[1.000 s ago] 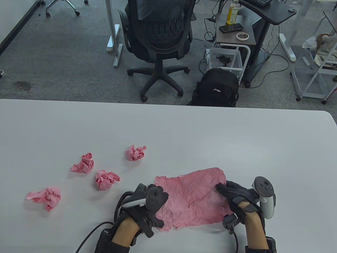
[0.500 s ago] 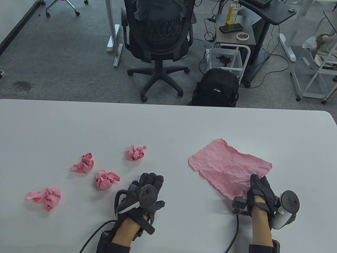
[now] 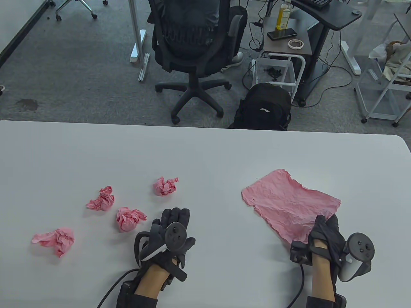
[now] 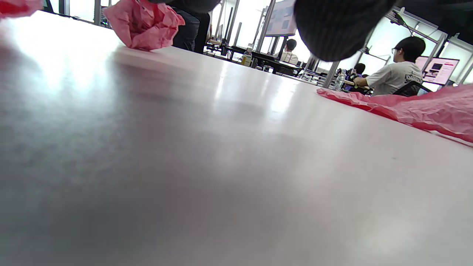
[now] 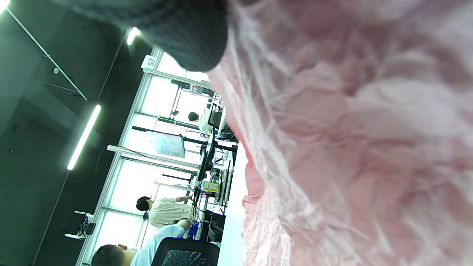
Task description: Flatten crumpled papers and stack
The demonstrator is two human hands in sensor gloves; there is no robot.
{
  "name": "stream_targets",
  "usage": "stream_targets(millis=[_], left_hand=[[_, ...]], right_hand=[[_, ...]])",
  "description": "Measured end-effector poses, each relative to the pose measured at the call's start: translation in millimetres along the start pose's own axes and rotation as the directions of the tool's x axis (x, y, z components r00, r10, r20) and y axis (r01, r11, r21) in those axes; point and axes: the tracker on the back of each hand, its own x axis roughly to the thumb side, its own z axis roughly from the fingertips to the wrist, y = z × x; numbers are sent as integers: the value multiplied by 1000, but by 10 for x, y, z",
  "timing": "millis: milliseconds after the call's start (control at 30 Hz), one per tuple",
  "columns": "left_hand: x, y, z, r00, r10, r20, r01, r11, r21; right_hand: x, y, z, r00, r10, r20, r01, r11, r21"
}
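A flattened, wrinkled pink sheet (image 3: 290, 203) lies on the white table (image 3: 205, 154) at the right. My right hand (image 3: 323, 224) holds its near edge, fingers curled on the paper. In the right wrist view the sheet (image 5: 351, 147) fills the frame under a dark fingertip (image 5: 177, 33). My left hand (image 3: 175, 214) rests flat on the table with fingers extended, holding nothing. Several crumpled pink balls lie to its left: the far one (image 3: 165, 186), the middle-left one (image 3: 102, 199), the nearest one (image 3: 128, 218) and the far-left one (image 3: 54, 240). The left wrist view shows one ball (image 4: 142, 24) and the sheet's edge (image 4: 425, 107).
The table's far edge (image 3: 205, 125) runs across the middle of the table view. Beyond it stand an office chair (image 3: 192, 48), a black backpack (image 3: 265, 107) and a side cart (image 3: 285, 38) on the floor.
My right hand carried the sheet from the near centre to the right and turned it, then shifted a little further right. My left hand let go of it and moved left onto bare table.
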Motion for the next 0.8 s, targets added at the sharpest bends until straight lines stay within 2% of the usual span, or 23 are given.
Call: stream_targets(millis=[133, 233, 300, 367, 433, 500, 633, 733, 800], left_hand=[[-38, 93, 50, 999, 40, -35, -37, 995, 88], [-6, 158, 112, 992, 106, -71, -95, 984, 148], [43, 248, 50, 981, 167, -97, -143, 966, 217], [83, 345, -24, 981, 141, -136, -102, 960, 262], [141, 430, -137, 976, 114, -187, -56, 955, 291], [194, 502, -311, 965, 96, -242, -32, 966, 256], [238, 600, -700, 920, -74, -384, 133, 983, 129], [195, 542, -1003, 861, -190, -472, 179, 981, -70], [146, 479, -1123, 821, -248, -514, 205, 969, -139]], right_hand=[[196, -63, 63, 966, 210, 149, -194, 975, -111], [366, -126, 154, 877, 396, 271, -329, 908, -261], [479, -129, 225, 823, 465, 325, -361, 872, -331], [536, -92, 279, 805, 451, 385, -335, 881, -333], [575, -2, 354, 787, 410, 462, -309, 909, -280], [609, 89, 407, 766, 408, 498, -319, 912, -256], [613, 225, 473, 726, 419, 545, -360, 907, -217], [585, 283, 456, 742, 383, 550, -353, 921, -165], [573, 291, 450, 751, 367, 549, -346, 927, -146]])
